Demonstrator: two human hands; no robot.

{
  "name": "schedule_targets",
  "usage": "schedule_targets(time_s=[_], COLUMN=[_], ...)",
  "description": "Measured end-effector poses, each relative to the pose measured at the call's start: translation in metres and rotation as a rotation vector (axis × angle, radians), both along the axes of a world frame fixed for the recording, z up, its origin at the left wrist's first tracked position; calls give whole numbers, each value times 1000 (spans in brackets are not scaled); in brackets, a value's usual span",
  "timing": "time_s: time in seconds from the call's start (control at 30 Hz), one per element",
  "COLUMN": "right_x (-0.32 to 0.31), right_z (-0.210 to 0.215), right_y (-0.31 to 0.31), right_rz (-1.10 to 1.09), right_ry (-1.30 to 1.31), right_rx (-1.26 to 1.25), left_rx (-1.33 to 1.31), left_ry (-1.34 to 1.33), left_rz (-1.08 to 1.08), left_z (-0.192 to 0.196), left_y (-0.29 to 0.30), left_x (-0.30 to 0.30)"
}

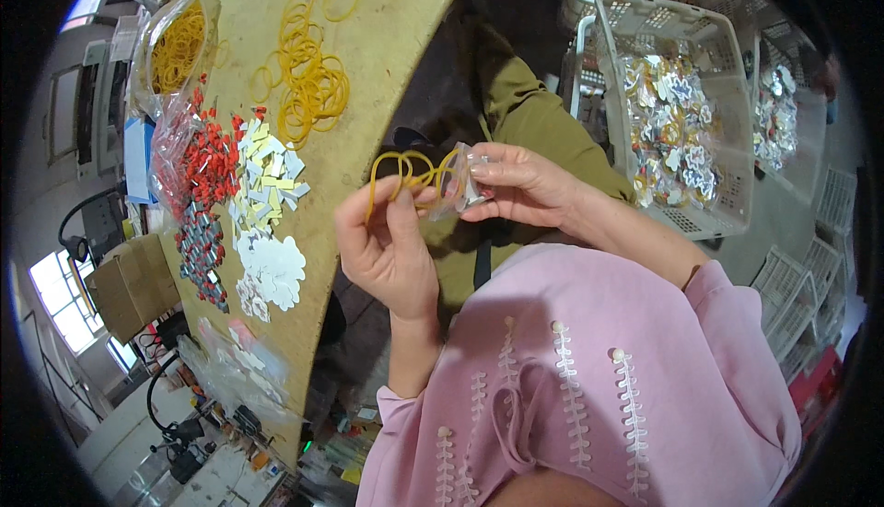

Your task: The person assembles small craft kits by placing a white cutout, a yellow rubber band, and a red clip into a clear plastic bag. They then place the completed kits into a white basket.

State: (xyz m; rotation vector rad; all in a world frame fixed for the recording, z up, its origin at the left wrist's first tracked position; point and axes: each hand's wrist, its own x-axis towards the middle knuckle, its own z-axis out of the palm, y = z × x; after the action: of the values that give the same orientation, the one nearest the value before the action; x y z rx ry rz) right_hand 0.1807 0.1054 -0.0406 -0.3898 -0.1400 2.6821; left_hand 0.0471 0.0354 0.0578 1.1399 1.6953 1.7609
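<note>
Over my lap, my left hand (391,244) pinches several yellow rubber bands (402,164) between thumb and fingers. The bands stretch across to a small clear plastic bag (453,189). My right hand (523,185) grips this bag, with thumb and fingers closed on it; white and red bits show inside, but I cannot make out their kind. On the table to the left lies a loose pile of yellow rubber bands (313,93). Beside it are heaps of small red pieces (210,162), yellow and white rectangular pieces (267,180), grey pieces (198,254) and white flower-shaped cutouts (272,268).
The yellowish table (387,23) ends in a slanting edge left of my lap. A bag of rubber bands (178,51) stands at its far left, above a cardboard box (133,286). At right, a white plastic crate (677,23) holds many small filled bags; another crate (810,129) is beyond it.
</note>
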Motion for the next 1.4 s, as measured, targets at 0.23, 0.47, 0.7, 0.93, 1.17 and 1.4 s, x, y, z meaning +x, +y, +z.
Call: schedule_targets(time_s=[0.23, 0.47, 0.7, 0.93, 1.17, 1.4], right_x=[-1, 1, 6, 0, -19, -11], right_z=[-5, -13, 0, 17, 17, -5], right_y=[-2, 1, 2, 6, 1, -22], right_rz=[13, -8, -38, -59, -35, -32], right_ry=[21, 5, -54, -85, -36, -20], right_rx=[12, 2, 6, 38, -80, -269], left_rx=[46, 20, -111, 8, -106, -353], left_ry=[15, 102, 667, 577, -131, -672], left_rz=[67, 108, 279, -222, -145, -281], left_z=[4, 13, 39, 1, -11, -83], left_y=[-2, 13, 57, 15, 14, -33], left_x=[-1, -19, -80, -35, -47, -12])
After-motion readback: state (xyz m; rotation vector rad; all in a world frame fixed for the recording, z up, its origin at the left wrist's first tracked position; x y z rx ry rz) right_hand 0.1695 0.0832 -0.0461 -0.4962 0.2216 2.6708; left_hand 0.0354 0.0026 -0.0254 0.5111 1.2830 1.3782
